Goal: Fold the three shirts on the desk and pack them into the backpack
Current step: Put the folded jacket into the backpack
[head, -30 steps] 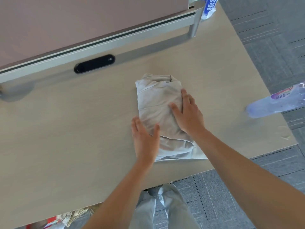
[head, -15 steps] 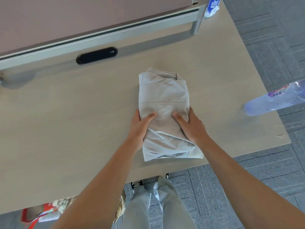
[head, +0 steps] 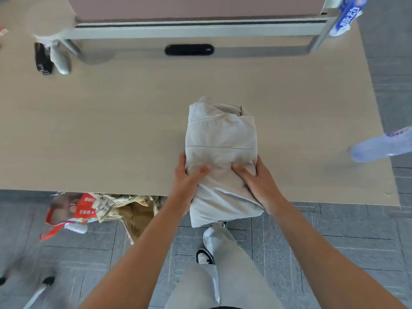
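Two hands, left hand (head: 186, 181) and right hand (head: 259, 184), pinch the soft, light folded beige shirt (head: 220, 148) at the desk (head: 111, 130) edge; hold underneath

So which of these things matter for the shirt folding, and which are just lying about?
Part of the job:
- folded shirt, overhanging the desk's near edge
- left hand and right hand, gripping its two sides

Just lying about:
- plastic bottle at the desk's right edge
- red bag on the floor
- blue packet at the far corner
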Motion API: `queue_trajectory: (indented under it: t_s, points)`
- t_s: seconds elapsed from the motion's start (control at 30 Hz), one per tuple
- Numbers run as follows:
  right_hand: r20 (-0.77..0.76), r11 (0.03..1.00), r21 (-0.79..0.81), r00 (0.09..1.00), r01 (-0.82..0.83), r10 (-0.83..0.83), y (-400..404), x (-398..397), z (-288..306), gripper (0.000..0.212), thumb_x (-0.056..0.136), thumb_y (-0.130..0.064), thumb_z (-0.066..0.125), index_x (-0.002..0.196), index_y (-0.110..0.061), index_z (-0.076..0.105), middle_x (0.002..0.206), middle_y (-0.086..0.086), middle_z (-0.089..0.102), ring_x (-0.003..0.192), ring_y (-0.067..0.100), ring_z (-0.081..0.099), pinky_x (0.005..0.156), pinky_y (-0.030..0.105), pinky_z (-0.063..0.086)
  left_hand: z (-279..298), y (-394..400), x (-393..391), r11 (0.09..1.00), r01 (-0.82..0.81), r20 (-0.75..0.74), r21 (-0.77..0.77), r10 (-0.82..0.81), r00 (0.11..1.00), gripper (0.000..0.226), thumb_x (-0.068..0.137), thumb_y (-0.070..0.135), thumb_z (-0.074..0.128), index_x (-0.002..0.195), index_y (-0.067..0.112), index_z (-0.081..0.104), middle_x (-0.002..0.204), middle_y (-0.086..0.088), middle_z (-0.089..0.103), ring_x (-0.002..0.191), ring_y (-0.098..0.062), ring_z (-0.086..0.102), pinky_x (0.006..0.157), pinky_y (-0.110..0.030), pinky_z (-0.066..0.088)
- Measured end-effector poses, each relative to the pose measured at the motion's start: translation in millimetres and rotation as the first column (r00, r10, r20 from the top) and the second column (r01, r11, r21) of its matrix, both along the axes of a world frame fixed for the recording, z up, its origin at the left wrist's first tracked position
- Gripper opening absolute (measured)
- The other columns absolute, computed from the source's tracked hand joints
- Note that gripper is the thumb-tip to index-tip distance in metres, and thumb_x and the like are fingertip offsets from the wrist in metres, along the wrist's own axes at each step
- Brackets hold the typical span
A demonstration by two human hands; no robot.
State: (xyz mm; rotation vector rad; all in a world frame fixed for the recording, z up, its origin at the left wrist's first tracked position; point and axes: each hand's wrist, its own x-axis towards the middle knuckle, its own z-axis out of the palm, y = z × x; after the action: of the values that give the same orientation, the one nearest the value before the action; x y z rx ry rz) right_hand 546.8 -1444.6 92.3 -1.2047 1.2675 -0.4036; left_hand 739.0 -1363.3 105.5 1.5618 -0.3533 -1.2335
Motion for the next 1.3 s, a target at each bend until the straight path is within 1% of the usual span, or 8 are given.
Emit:
queue_trajectory:
  t_s: [0.13, 0.27, 0.4, 0.7, 0.83, 1.07, 1.2, 1.3]
  points:
    - [-0.037, 0.989, -0.050, 0.990, -0.139, 0.137, 53.5, 8.2, 9.9, 0.062, 0.087, -0.057, 0.077, 0.141, -0.039, 0.052, 0.121, -0.018, 0.071, 0.098, 0.001, 0.070, 0.081, 0.025, 0.054, 12.3, 78.0, 0.5, 0.994, -0.111, 0.012, -0.007, 0.111, 0.994, 0.057, 0.086, 0.005, 0.080, 0.135, 0.024, 0.057, 0.113, 0.001, 0.076, 0.105, -0.022, 0.074, 0.086, -0.037, 0.062]
    - [-0.035, 0.968, -0.087, 0.972, -0.235, 0.233, 117.0, 18.0, 22.2, 0.066, 0.085, -0.054, 0.080, 0.142, -0.038, 0.052, 0.122, -0.023, 0.070, 0.103, -0.011, 0.066, 0.083, 0.014, 0.052, 15.8, 164.1, -3.5, 0.980, -0.200, 0.063, 0.011, 0.199, 0.978, 0.056, 0.082, 0.013, 0.087, 0.130, 0.028, 0.061, 0.115, 0.000, 0.076, 0.107, -0.022, 0.074, 0.094, -0.045, 0.060]
    - [-0.045, 0.935, -0.091, 0.940, -0.342, 0.339, 176.0, 27.5, 26.1, 0.070, 0.083, -0.054, 0.083, 0.144, -0.038, 0.053, 0.125, -0.020, 0.070, 0.106, -0.006, 0.067, 0.088, 0.021, 0.054, 18.5, 241.3, -10.1, 0.952, -0.302, 0.163, 0.050, 0.291, 0.943, 0.054, 0.081, 0.019, 0.088, 0.124, 0.036, 0.061, 0.108, 0.017, 0.075, 0.099, -0.006, 0.073, 0.088, -0.033, 0.060]
    - [-0.044, 0.870, -0.063, 0.872, -0.490, 0.488, 262.6, 26.4, 26.5, 0.061, 0.087, -0.038, 0.084, 0.139, -0.027, 0.054, 0.115, -0.015, 0.068, 0.088, -0.011, 0.066, 0.064, 0.005, 0.048, 20.3, 350.3, -45.3, 0.881, -0.458, 0.338, 0.115, 0.399, 0.852, 0.085, 0.080, 0.030, 0.089, 0.153, 0.033, 0.044, 0.132, 0.017, 0.064, 0.115, 0.006, 0.062, 0.098, -0.020, 0.052]
    - [-0.017, 0.846, -0.049, 0.847, -0.531, 0.531, 273.9, 13.0, 15.2, 0.059, 0.087, -0.032, 0.085, 0.137, -0.024, 0.053, 0.113, -0.014, 0.069, 0.082, -0.014, 0.067, 0.060, 0.009, 0.051, 13.0, 370.8, -68.6, 0.867, -0.476, 0.315, 0.147, 0.415, 0.853, 0.080, 0.074, 0.037, 0.085, 0.146, 0.035, 0.052, 0.118, 0.013, 0.073, 0.106, -0.006, 0.071, 0.095, -0.037, 0.059]
    - [-0.040, 0.857, -0.039, 0.858, -0.514, 0.513, 306.1, -8.5, -0.8, 0.067, 0.081, -0.049, 0.087, 0.138, -0.030, 0.055, 0.114, -0.012, 0.073, 0.097, 0.006, 0.072, 0.083, 0.033, 0.060, 9.2, 397.1, -89.0, 0.863, -0.456, 0.333, 0.219, 0.373, 0.866, 0.098, 0.071, 0.042, 0.080, 0.159, 0.031, 0.037, 0.140, 0.005, 0.061, 0.123, -0.012, 0.062, 0.098, -0.022, 0.053]
    - [-0.053, 0.880, -0.043, 0.881, -0.473, 0.471, 331.8, 8.4, 1.4, 0.068, 0.081, -0.048, 0.087, 0.138, -0.029, 0.055, 0.114, -0.013, 0.071, 0.096, 0.005, 0.071, 0.080, 0.028, 0.059, 6.4, 419.0, -69.1, 0.884, -0.425, 0.341, 0.196, 0.345, 0.875, 0.097, 0.074, 0.039, 0.082, 0.159, 0.035, 0.035, 0.142, 0.006, 0.060, 0.124, -0.012, 0.061, 0.106, -0.035, 0.051]
    - [-0.076, 0.907, -0.049, 0.907, -0.419, 0.415, 358.5, 32.1, -0.3, 0.068, 0.081, -0.048, 0.086, 0.138, -0.028, 0.055, 0.112, -0.010, 0.073, 0.086, 0.004, 0.073, 0.072, 0.027, 0.059, 1.5, 440.0, -37.0, 0.909, -0.380, 0.336, 0.172, 0.309, 0.890, 0.095, 0.079, 0.031, 0.084, 0.160, 0.030, 0.034, 0.146, 0.004, 0.056, 0.128, -0.013, 0.058, 0.110, -0.034, 0.048]
